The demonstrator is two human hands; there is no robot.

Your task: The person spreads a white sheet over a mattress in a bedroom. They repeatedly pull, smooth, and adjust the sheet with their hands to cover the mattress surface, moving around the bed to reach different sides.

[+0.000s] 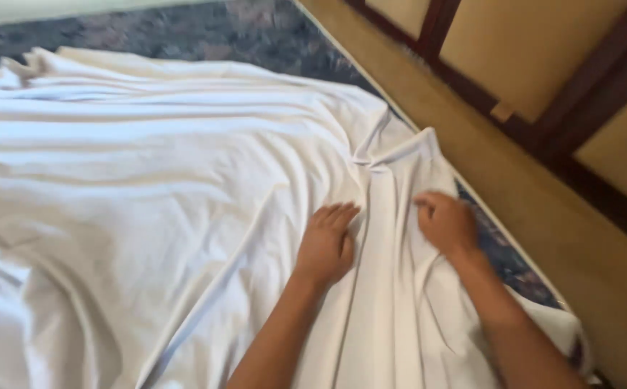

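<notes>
A white sheet [162, 209] lies spread over a mattress [504, 256], rumpled into long folds that run toward a bunched knot near the mattress's right edge. The left hand [326, 243] rests flat on the cloth beside that knot, fingers straight and close together, which seems to pin the fabric so it does not slide. The right hand [447, 223] sits just across a raised fold, its fingers curled in and apparently pinching the sheet, though the grip itself is blurred. The mattress's dark patterned cover shows bare along the right edge and at the far corner. Beyond that edge runs a tan floor [486, 155], then a wall of beige panels in dark wooden frames [544, 108].
</notes>
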